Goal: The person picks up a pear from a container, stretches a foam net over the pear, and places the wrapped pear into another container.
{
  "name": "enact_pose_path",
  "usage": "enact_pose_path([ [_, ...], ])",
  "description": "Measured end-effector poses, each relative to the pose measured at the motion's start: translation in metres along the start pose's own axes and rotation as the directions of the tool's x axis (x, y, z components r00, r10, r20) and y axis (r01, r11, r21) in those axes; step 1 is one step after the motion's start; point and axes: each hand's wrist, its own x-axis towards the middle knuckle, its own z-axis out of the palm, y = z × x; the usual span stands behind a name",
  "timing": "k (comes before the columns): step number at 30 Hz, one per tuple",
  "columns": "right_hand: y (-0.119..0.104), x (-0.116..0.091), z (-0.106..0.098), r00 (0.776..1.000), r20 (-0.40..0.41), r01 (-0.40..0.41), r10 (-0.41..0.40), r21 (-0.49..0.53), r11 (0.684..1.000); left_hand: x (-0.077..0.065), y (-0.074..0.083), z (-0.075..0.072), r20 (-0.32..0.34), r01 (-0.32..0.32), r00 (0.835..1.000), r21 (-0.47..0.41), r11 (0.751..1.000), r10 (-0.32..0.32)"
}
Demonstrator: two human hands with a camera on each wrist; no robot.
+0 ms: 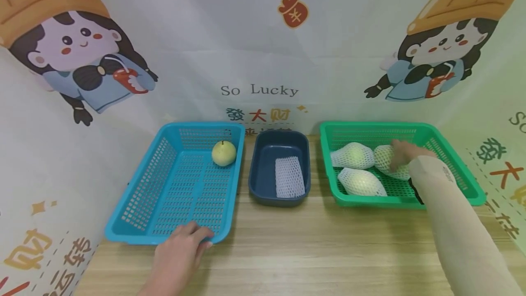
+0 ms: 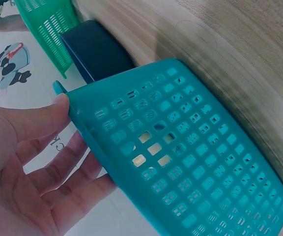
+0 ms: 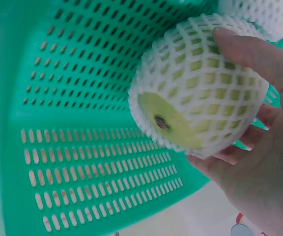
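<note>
My right hand grips a pear in a white foam net, inside the green basket. The thumb lies on the net and the fingers curl round the far side; one end of the pear shows bare. Two more netted pears, one at the back and one in front, lie to its left. My left hand holds the front rim of the blue basket, thumb and fingers on either side of it. A bare yellow pear sits in that basket's back right corner.
Between the baskets stands a dark blue tray with a flat foam net in it. All rest on a wooden table. A printed cloth hangs close behind and along the sides.
</note>
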Motion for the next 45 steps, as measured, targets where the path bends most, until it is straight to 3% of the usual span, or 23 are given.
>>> enact_pose_path([
  [4,0.005,-0.004,-0.002,0.999,0.049,-0.015,0.013,0.024,1.0,0.001,0.001,-0.001,-0.003,0.001,1.0,-0.004,1.0,-0.001],
  [14,0.013,-0.011,-0.01,0.999,0.051,-0.006,0.004,0.04,0.999,0.001,0.001,-0.002,-0.004,-0.011,1.0,-0.01,1.0,0.011],
  [22,0.013,-0.016,-0.011,0.999,-0.004,0.045,-0.045,0.005,0.999,0.003,0.001,-0.001,0.014,-0.016,1.0,-0.009,1.0,0.016],
  [26,0.005,-0.017,-0.011,0.991,-0.065,0.115,-0.117,-0.037,0.993,0.004,0.002,-0.003,0.027,-0.011,1.0,-0.011,1.0,0.011],
  [30,-0.005,-0.018,-0.009,0.97,-0.125,0.201,-0.21,-0.079,0.976,0.005,0.003,-0.004,0.036,-0.006,0.999,-0.015,1.0,0.006],
  [35,-0.024,-0.029,-0.002,0.935,-0.137,0.313,-0.327,-0.112,0.943,0.005,0.002,-0.004,0.035,-0.009,0.999,-0.011,1.0,0.009],
  [45,-0.054,-0.06,0.025,0.832,-0.13,0.521,-0.54,-0.154,0.84,0.004,0.003,-0.006,0.054,-0.009,0.999,-0.006,1.0,0.009],
])
